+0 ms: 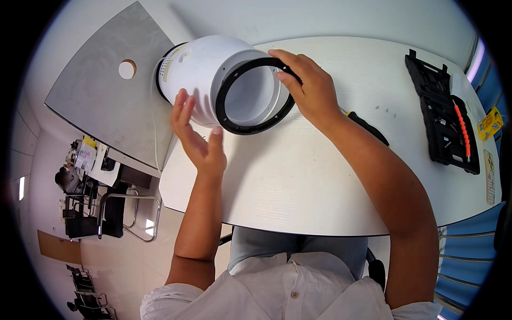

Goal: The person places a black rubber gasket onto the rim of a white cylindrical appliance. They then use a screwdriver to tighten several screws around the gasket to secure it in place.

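A white rounded appliance body [194,64] lies on its side at the far left of the white table, its round open end toward me. In front of that opening is a flat black ring [250,128] with small holes, tilted and partly overlapping the rim. The fingers and thumb of my right hand [312,88] grip the ring's upper right edge. My left hand [200,141] is open beside the ring's lower left, fingers raised and apart, holding nothing. Whether its thumb touches the ring I cannot tell. A screwdriver [368,128] with a black and yellow handle lies partly behind my right forearm.
Three small screws [386,111] lie on the white table [298,186]. On the right sits an open black tool case [440,128] with an orange flexible shaft [462,128], a yellow box [489,124] beside it. A grey table [101,101] adjoins at left, with a white cable [156,128].
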A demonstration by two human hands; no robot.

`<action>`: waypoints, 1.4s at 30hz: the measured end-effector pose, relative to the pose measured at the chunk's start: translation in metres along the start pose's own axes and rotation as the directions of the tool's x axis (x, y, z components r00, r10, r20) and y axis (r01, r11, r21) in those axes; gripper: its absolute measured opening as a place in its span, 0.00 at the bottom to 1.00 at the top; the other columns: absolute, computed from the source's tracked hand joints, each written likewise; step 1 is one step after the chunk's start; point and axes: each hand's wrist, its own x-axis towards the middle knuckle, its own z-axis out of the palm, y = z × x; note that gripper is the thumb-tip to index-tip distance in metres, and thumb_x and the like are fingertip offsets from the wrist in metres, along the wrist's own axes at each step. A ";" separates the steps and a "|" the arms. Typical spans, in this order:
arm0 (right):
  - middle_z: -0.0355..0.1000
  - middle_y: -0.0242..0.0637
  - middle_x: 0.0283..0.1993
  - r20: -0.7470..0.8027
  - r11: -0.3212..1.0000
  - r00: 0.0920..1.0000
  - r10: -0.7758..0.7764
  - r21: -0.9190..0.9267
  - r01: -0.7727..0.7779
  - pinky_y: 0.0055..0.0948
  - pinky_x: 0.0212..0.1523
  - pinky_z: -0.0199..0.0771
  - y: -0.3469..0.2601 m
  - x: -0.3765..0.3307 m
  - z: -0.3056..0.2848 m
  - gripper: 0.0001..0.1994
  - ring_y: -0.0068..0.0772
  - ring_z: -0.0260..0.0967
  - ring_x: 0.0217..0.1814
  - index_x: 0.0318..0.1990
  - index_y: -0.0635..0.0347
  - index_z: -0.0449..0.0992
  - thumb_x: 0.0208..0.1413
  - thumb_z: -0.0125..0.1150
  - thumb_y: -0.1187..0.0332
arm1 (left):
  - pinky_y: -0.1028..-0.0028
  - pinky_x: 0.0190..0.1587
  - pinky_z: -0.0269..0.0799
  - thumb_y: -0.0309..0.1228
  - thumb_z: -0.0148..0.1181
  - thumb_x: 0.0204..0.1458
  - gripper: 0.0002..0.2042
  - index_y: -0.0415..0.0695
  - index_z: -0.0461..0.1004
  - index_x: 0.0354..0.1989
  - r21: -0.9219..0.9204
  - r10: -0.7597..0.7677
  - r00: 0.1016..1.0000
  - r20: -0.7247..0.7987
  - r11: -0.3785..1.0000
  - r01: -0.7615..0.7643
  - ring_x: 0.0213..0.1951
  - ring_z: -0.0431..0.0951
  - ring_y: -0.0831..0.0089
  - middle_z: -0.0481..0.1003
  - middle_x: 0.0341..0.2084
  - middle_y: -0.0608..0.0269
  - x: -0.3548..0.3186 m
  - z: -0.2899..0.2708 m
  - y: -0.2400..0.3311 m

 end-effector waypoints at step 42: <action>0.72 0.33 0.42 0.101 0.977 0.992 0.071 0.193 -0.089 0.32 0.44 0.69 0.005 0.006 -0.004 0.11 0.35 0.69 0.43 0.47 0.52 0.71 0.57 0.54 0.69 | 0.61 0.66 0.45 0.34 0.50 0.52 0.24 0.39 0.63 0.59 0.083 -0.018 0.997 0.074 0.996 0.011 0.65 0.53 0.60 0.58 0.62 0.53 -0.002 0.004 0.005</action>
